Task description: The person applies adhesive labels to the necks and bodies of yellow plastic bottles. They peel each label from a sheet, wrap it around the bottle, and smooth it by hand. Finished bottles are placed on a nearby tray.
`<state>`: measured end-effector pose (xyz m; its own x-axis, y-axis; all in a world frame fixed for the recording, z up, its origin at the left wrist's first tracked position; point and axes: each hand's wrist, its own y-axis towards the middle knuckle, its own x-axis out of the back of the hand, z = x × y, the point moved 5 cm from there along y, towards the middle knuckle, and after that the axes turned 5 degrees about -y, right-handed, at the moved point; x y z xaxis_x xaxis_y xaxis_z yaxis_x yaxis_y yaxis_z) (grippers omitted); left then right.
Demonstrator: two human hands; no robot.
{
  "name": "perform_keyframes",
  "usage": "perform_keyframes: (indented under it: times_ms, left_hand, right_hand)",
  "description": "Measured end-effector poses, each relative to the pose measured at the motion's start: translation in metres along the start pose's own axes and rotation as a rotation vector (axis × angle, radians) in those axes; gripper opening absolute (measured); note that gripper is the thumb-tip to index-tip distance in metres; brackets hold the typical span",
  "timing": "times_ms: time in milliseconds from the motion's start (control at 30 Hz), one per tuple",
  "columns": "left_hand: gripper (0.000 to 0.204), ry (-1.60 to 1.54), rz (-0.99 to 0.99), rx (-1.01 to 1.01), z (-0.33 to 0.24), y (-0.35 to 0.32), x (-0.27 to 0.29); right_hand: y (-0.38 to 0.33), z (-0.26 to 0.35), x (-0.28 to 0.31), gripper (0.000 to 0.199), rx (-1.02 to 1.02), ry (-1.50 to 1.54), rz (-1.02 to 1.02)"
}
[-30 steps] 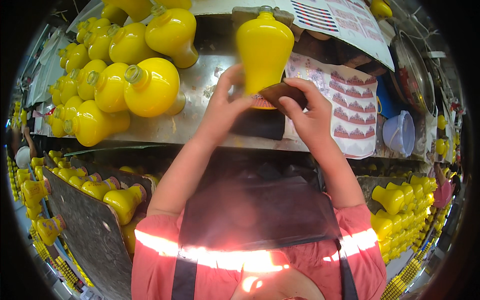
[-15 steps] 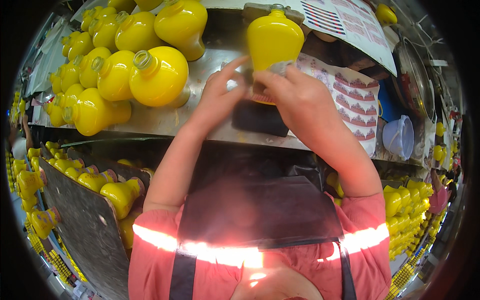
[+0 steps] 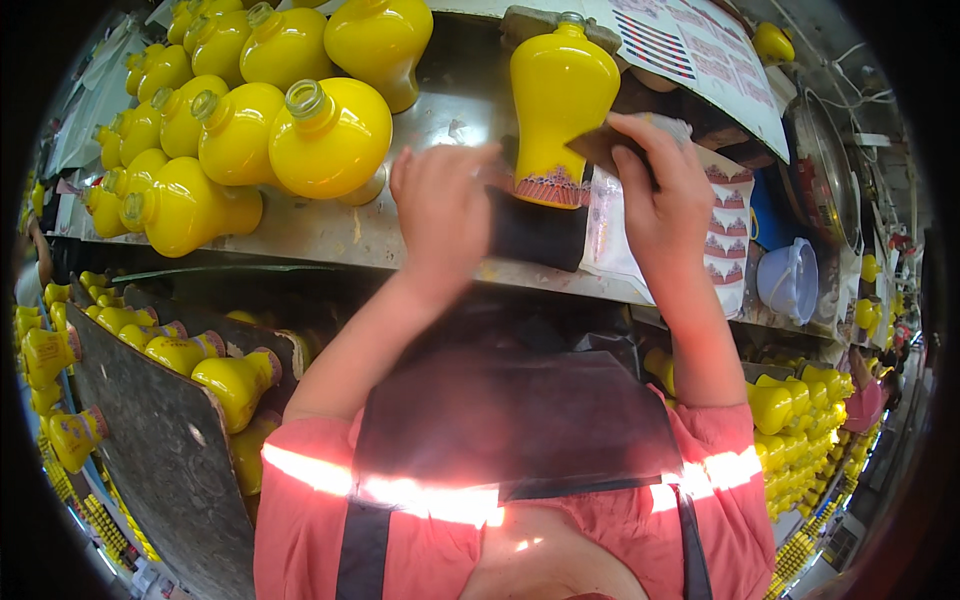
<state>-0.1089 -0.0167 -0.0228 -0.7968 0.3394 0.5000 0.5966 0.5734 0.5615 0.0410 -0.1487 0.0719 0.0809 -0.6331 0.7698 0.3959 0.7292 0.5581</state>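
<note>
1. Head view: yellow vase-shaped bottle [image 3: 562, 100] stands upright on a dark block [image 3: 538, 232] at the front of a metal bench [image 3: 330, 232], patterned band round its foot.
2. Right hand [image 3: 662, 200] is pinched on a dark flat pad [image 3: 600, 148], pressed vs. the bottle's right side near the base. Left hand [image 3: 440, 215] is blurred, fingers half curled, just left of the bottle; can't tell if it touches or grips anything.
3. Handling, my guess: glossy glazed ceramic or glass, so stiff, slick, prob. fragile; hollow but w/ some weight. Narrow neck and wide belly make it top-heavy on that small block.
4. Best hold, I'd say: palm round the belly or pinch at the waist above the foot, not the neck alone; keep off the band if it's fresh.
5. Other stuff: cluster of same yellow bottles [image 3: 250, 130] lying on the bench to the left, open necks; sheets of red-patterned decals [image 3: 725, 225] right of the bottle; pale plastic bowl [image 3: 790, 280] further right; more bottles in racks [image 3: 150, 350] below.
</note>
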Motion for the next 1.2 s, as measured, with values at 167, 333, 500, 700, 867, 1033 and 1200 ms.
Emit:
perform_keyframes:
  times_ms: [167, 333, 500, 700, 867, 1033, 1200]
  left_hand:
    - [0.051, 0.001, 0.132, -0.018, -0.029, -0.033, -0.015]
    - [0.061, 0.033, 0.154, -0.001, -0.026, -0.04, -0.023]
    - [0.067, 0.041, 0.155, -0.025, -0.032, -0.04, -0.028]
    - [0.068, 0.03, 0.157, 0.0, -0.028, -0.044, -0.038]
    - [0.068, -0.015, 0.157, 0.028, -0.023, -0.046, -0.038]
    - [0.068, -0.01, 0.159, 0.013, -0.022, -0.043, -0.034]
    - [0.069, -0.005, 0.183, 0.044, -0.025, -0.04, -0.037]
  right_hand:
    - [-0.057, -0.032, -0.028, 0.025, -0.445, 0.308, 0.077]
    - [-0.072, -0.063, -0.031, 0.023, -0.726, 0.626, -0.057]
    - [-0.087, -0.021, -0.023, 0.047, -0.648, 0.656, 0.422]
    - [-0.096, 0.001, -0.055, 0.078, -0.54, 0.647, 0.339]
    - [-0.105, -0.014, -0.059, 0.079, -0.849, 1.012, 0.483]
    - [-0.08, -0.022, -0.043, 0.081, -0.613, 0.575, 0.299]
    - [-0.05, 0.0, -0.051, 0.093, -0.325, -0.216, 0.378]
